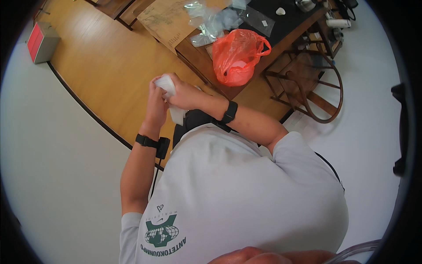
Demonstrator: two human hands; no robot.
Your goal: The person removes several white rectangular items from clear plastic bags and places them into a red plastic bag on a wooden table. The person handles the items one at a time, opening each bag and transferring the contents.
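A crumpled white, partly translucent sheet or bag [165,86] is held between both hands, in front of my waist; its exact material cannot be told. My left hand [157,102] curls its fingers around the near left side of it. From the other side, my right hand [183,92] grips it, thumb and fingers bent. A whitish strip [177,115] hangs below the hands beside my dark trousers; whether it is part of the same piece is unclear. To the right, a red plastic bag [237,56] stands on the wooden table's corner [230,90], with something pale inside.
Clear plastic packets [207,24] lie heaped on the table, near a printed tan sheet [161,24] and a black mat [263,10] bearing a small white object [280,11]. A wooden chair [308,95] stands right of the table. A red-and-grey box [43,43] is by the left wall.
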